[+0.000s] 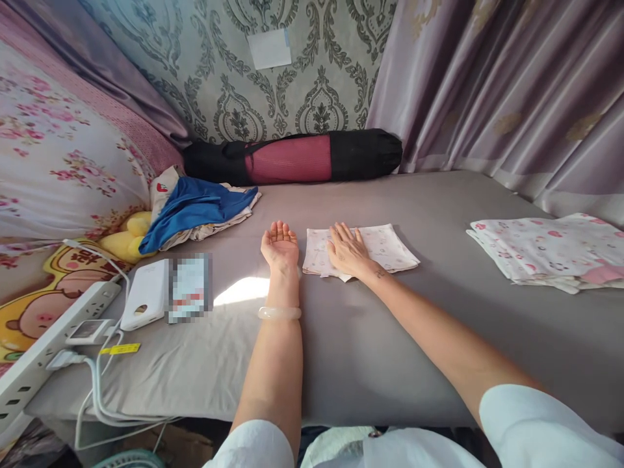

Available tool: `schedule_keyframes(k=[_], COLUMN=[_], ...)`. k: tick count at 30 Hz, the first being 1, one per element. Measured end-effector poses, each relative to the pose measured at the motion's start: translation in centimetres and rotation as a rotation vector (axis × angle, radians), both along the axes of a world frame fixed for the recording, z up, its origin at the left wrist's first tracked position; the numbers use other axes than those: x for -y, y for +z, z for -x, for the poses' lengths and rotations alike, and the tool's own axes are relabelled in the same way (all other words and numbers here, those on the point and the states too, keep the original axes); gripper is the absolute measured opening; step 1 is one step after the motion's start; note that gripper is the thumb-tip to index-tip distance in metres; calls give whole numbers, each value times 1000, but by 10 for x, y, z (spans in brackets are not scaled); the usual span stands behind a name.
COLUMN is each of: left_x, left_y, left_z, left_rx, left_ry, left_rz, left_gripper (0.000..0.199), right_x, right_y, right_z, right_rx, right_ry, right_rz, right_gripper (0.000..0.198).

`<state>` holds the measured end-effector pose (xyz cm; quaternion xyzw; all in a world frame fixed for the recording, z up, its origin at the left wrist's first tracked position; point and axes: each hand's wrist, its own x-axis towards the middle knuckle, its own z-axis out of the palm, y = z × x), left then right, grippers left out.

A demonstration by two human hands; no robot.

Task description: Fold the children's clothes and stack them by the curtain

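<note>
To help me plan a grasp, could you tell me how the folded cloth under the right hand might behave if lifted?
The folded cloth would probably sag, as its layers look thin and soft. It may partly unfold, since its near edges lie uneven.

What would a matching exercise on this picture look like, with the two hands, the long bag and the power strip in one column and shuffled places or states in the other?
1. Left hand
2. Right hand
3. Long bag
4. Power strip

A. Lying below the patterned wall
B. Palm down on folded cloth
C. White, at the picture's left edge
D. Palm up

Pairs: 1-D, 2-B, 3-A, 4-C
</note>
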<state>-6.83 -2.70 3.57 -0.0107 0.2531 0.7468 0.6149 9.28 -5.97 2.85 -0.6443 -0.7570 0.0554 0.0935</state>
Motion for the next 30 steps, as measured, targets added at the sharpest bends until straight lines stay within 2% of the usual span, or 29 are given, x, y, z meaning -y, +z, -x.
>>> schedule_keyframes(k=[4,10,13,17,20,22,26,30], left_x=[-3,-2,1,9,17,21,25,25], left_y=[-4,-2,0,-5,-15,-22,-29,-27], left_z=[0,-7,-22,-47,-62,-69,-74,-72], left_rx=[-74,-264,-582,-1177,-1431,-1512,-1633,-1602], left_ry=[-23,-114,-178,-218,-290,-353,-462,-471], left_rz=[-12,-19,-67,-248,-406,-455,-422,-420], left_gripper=[26,26,20,3,16,20,15,17], right_x=[5,2,2,6,9,9,8,6], right_y=[-8,-11,-3,5,1,-5,-15,-14], right_z=[-14,-13,-22,-48,-65,-71,-72,-74], right_rx=[31,-8,-73,-31,32,46,42,21], right_ry=[-36,-27,-15,-40,-68,-83,-94,-74], right_rz=[32,30,67,-40,-63,-32,-19,-10], right_gripper=[60,59,60,59,57,57,55,55])
